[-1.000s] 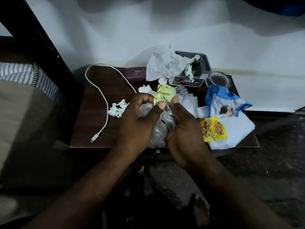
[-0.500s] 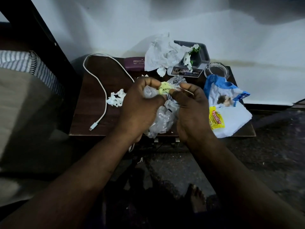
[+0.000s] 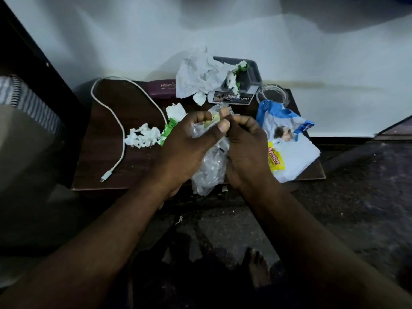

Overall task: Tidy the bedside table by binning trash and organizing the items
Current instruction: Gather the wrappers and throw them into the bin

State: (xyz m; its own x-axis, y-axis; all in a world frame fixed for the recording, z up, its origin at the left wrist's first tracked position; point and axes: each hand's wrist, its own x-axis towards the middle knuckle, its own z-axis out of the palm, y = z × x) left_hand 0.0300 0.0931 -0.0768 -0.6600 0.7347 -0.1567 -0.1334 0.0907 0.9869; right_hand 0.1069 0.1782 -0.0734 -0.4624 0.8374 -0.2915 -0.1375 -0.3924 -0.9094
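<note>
Both my hands meet over the front middle of the dark wooden bedside table (image 3: 138, 175). My left hand (image 3: 189, 148) grips the mouth of a clear plastic bag (image 3: 209, 170) that hangs down past the table's front edge. My right hand (image 3: 247, 148) has its fingers curled at the bag's mouth, pinching a small yellow-green wrapper (image 3: 211, 120) that is mostly hidden between the fingers. A green and white wrapper (image 3: 170, 128) lies just left of my left hand.
On the table lie a white charging cable (image 3: 116, 121), a crumpled tissue (image 3: 143, 137), a large crumpled paper (image 3: 200, 74) over a grey tray (image 3: 252, 72), a maroon case (image 3: 161, 88), a glass dish (image 3: 272, 94), a blue-white packet (image 3: 281, 123) and a yellow sachet (image 3: 275, 158). A bed stands at the left.
The yellow-green wrapper, held flat above the bag a second ago, is now crumpled and mostly hidden at the bag's mouth. My right hand's fingers have curled in towards my left hand.
</note>
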